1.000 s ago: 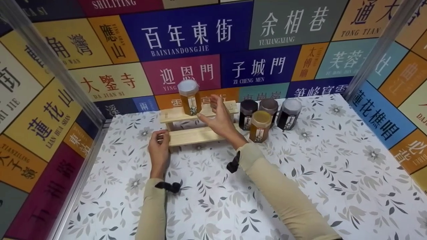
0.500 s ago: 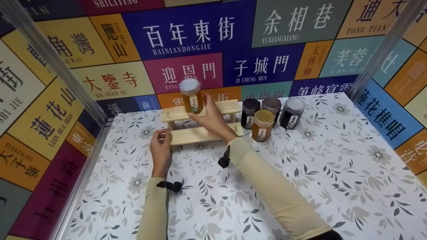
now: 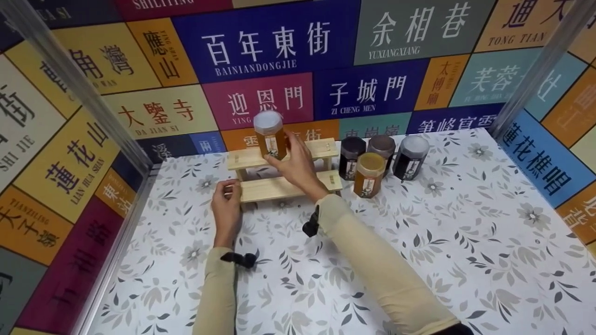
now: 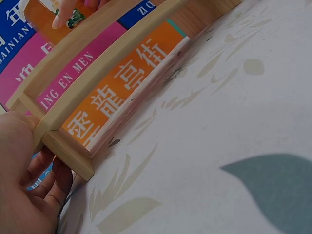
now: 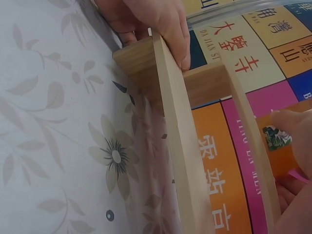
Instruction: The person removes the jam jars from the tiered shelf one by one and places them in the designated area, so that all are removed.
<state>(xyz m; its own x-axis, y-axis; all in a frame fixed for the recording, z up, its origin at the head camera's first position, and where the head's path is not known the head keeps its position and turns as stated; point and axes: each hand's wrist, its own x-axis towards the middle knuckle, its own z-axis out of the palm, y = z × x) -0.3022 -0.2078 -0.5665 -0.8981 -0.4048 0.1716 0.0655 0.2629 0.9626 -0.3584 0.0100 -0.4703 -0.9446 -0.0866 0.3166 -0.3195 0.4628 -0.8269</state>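
A two-step wooden display rack (image 3: pixel 265 190) stands at the back of the table. My left hand (image 3: pixel 226 202) grips the left end of its lower step; in the left wrist view the fingers curl under the wooden end (image 4: pixel 73 156). On the upper step is an upright honey jar (image 3: pixel 268 135) with amber contents, a whitish lid and a white label. My right hand (image 3: pixel 298 165) holds this jar from its right side, thumb in front and fingers behind. The right wrist view shows the thumb against the jar (image 5: pixel 276 140) beside its label.
Right of the rack stands a second amber jar (image 3: pixel 369 174) with a yellowish lid. Close around it are three dark jars (image 3: pixel 352 158). A white table covering (image 3: pixel 298 279) with a leaf print lies beneath everything. A colourful sign-covered wall (image 3: pixel 260 42) rises behind the rack.
My right hand has moved left to the honey jar; its thumb and fingers, spread beside the jar earlier, now hold it. The left hand keeps its grip on the rack.
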